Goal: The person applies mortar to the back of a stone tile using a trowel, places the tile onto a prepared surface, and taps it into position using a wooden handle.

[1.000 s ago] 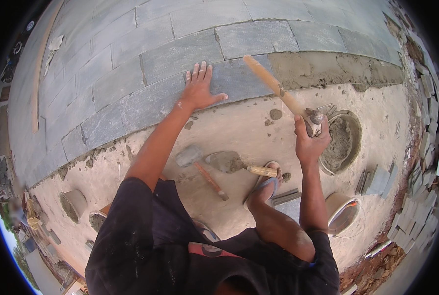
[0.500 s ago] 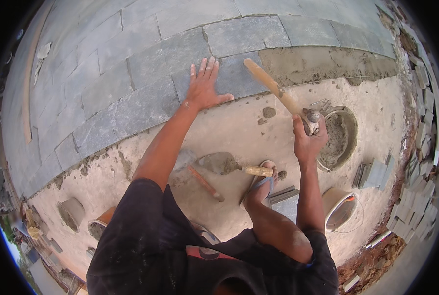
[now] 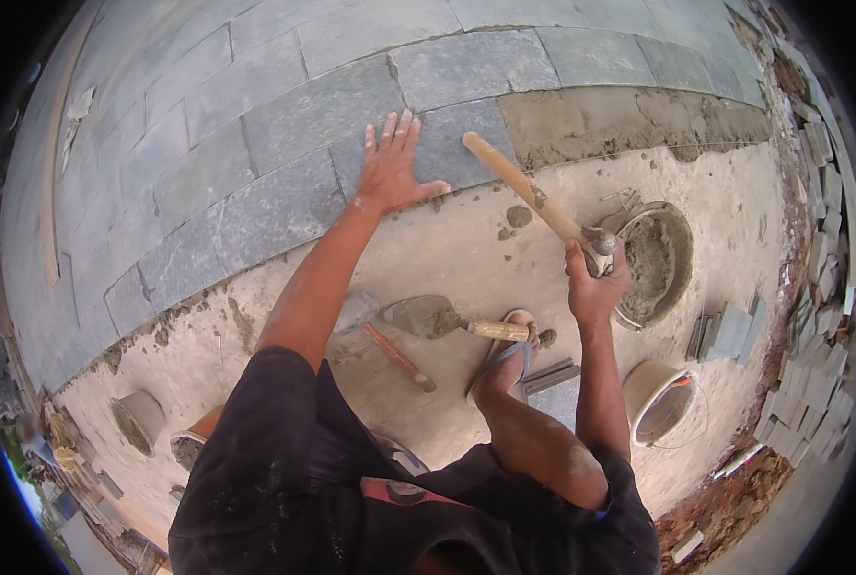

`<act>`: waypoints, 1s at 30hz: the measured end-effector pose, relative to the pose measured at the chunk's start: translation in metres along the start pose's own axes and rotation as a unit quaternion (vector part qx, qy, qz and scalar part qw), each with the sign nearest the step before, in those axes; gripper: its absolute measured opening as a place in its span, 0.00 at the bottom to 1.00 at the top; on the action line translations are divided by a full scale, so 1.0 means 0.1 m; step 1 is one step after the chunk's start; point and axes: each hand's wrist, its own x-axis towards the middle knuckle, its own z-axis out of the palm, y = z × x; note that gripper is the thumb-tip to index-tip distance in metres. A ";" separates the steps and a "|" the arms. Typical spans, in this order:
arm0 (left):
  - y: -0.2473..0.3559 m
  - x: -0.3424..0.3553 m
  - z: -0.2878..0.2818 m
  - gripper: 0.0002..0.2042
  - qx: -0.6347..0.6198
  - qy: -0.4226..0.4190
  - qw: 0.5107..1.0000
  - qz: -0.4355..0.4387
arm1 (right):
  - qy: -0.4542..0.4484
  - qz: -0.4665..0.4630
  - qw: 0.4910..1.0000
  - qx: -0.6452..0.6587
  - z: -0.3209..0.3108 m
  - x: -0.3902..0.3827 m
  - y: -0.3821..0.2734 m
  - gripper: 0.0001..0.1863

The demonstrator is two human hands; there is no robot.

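Observation:
My left hand [image 3: 390, 172] lies flat with spread fingers on a grey stone tile [image 3: 462, 134] at the end of the laid row. In my right hand [image 3: 596, 283] is a hammer [image 3: 529, 187], gripped around its metal head. Its wooden handle points up and left, the free end over the same tile; whether it touches is unclear. Beyond the tile's right edge runs a strip of wet mortar [image 3: 620, 120]. A trowel [image 3: 428, 318] with a wooden handle rests on the ground below, beside a second tool [image 3: 390, 345] with a reddish handle.
Near my right hand stands a round tub [image 3: 682, 264] of mortar, with a pale bucket [image 3: 639, 407] closer to me. Cut tiles [image 3: 730, 333] stand at the right, and stacked stone slabs [image 3: 802, 412] line the far right. A taut string [image 3: 639, 151] follows the mortar edge.
The hammer in my right hand has shifted slightly left and down, its handle end lower over the tile. My left hand stays flat on the same tile.

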 end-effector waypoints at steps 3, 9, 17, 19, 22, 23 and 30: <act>0.02 -0.03 0.02 0.65 -0.008 0.012 1.000 0.000 | 0.036 -0.024 0.999 0.013 -0.12 -0.09 -0.05 0.16; 0.02 0.00 -0.03 0.65 0.006 -0.011 1.000 -0.006 | 0.018 -0.036 0.998 -0.054 -0.26 -0.33 0.10 0.17; 0.03 -0.02 -0.01 0.64 0.011 -0.032 0.999 -0.008 | 0.016 -0.090 0.992 -0.083 -0.30 -0.43 0.01 0.16; 0.02 -0.02 0.01 0.64 0.009 -0.011 1.000 -0.007 | 0.037 -0.109 0.992 -0.054 -0.29 -0.44 0.01 0.16; 0.02 -0.01 0.01 0.65 0.005 -0.002 1.000 -0.007 | -0.018 -0.082 0.992 -0.091 -0.28 -0.41 -0.04 0.17; 0.01 -0.02 -0.01 0.65 0.007 -0.005 1.000 -0.009 | -0.012 -0.062 0.995 -0.080 -0.26 -0.41 0.00 0.17; 0.01 -0.01 0.00 0.65 0.008 0.001 1.000 -0.004 | 0.011 -0.082 0.992 -0.091 -0.26 -0.37 -0.03 0.16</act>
